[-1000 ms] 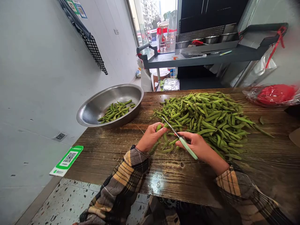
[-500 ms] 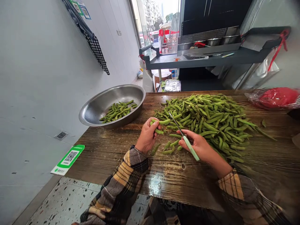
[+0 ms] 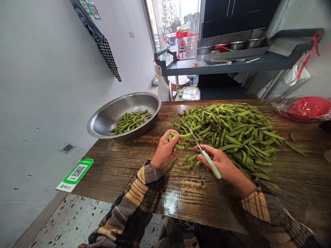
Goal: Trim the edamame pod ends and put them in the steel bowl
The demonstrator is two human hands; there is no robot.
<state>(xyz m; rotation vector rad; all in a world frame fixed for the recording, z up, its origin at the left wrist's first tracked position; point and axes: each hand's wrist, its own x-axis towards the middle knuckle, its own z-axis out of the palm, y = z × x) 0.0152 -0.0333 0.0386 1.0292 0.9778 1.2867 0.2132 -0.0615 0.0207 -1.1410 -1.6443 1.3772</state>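
My left hand [image 3: 165, 148], closed in a pinch, holds a few green soybean pods [image 3: 178, 147] over the table, their ends pointing right. Beside it, my right hand [image 3: 216, 160] grips a small knife [image 3: 211, 166] by its pale green handle. The knife's narrow blade slants up and left, its tip close to the held pods. A big heap of soybean pods [image 3: 232, 131] lies behind and right of my hands. Several loose pods [image 3: 190, 162] rest on the wood between my hands. More pods [image 3: 129, 122] sit inside a wide metal basin [image 3: 103, 127] at the left.
Bits of debris lie on the dark wooden table [image 3: 113, 172]. A green-and-white QR code card [image 3: 76, 174] is at its left edge. At the right lies a red item in clear plastic [image 3: 306, 107]. Behind stands a grey cart [image 3: 227, 69] with metal containers; a wall borders the left.
My left hand has shifted slightly right with the pods, bringing them nearer the blade. My right hand and the knife have barely moved. The camera view has shifted a little.
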